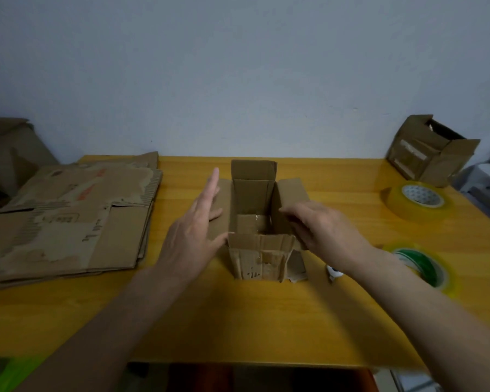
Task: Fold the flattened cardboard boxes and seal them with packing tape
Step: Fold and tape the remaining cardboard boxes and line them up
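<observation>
A small cardboard box [259, 257] stands upright and open-topped in the middle of the yellow table [238, 321], all four top flaps spread outward. My left hand [194, 226] lies with straight fingers against the left flap. My right hand [320, 224] rests on the right flap [293, 190] with fingers bent over its inner edge. A stack of flattened cardboard boxes [68, 219] lies at the left. Two rolls of packing tape sit at the right: a clear one [417, 202] farther back and a green-cored one [425, 267] nearer.
A folded, open cardboard box [432, 149] stands at the back right corner against the wall. A small white object [334, 271] lies by my right wrist. More cardboard [9, 154] leans beyond the table's left edge.
</observation>
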The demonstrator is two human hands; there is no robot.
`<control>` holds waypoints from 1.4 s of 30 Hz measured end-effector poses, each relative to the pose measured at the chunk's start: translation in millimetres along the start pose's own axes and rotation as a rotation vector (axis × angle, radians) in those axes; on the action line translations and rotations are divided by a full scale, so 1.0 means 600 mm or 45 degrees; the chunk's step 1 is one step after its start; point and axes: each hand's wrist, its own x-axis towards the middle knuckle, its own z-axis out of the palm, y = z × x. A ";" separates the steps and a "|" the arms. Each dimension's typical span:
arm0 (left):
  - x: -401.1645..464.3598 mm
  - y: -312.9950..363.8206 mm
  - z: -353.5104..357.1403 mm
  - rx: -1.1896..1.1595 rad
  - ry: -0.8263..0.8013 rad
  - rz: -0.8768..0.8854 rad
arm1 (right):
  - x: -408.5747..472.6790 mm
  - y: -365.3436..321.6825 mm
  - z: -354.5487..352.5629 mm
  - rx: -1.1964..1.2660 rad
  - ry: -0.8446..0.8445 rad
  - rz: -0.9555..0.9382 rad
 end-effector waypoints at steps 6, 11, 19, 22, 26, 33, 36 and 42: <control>-0.012 0.002 -0.017 -0.224 -0.250 -0.099 | -0.011 0.003 -0.024 0.778 -0.306 0.480; -0.024 0.001 -0.020 -0.250 -0.453 -0.087 | -0.014 -0.004 -0.048 0.867 -0.676 0.424; -0.024 -0.002 0.021 -0.187 -0.134 -0.127 | -0.001 -0.033 0.007 0.877 -0.116 0.634; -0.021 0.000 0.036 -0.182 0.038 -0.148 | 0.001 -0.038 0.018 0.764 -0.036 0.710; -0.026 0.003 0.042 -0.119 0.026 -0.058 | -0.003 -0.049 0.021 0.633 -0.026 0.691; -0.032 -0.013 0.045 0.039 -0.111 -0.003 | 0.013 -0.053 0.001 0.434 -0.153 0.539; -0.032 -0.012 0.044 0.041 -0.111 -0.023 | 0.040 -0.051 -0.006 0.386 -0.190 0.509; -0.026 -0.004 0.044 0.041 -0.133 -0.016 | 0.127 -0.027 -0.002 0.310 -0.100 0.571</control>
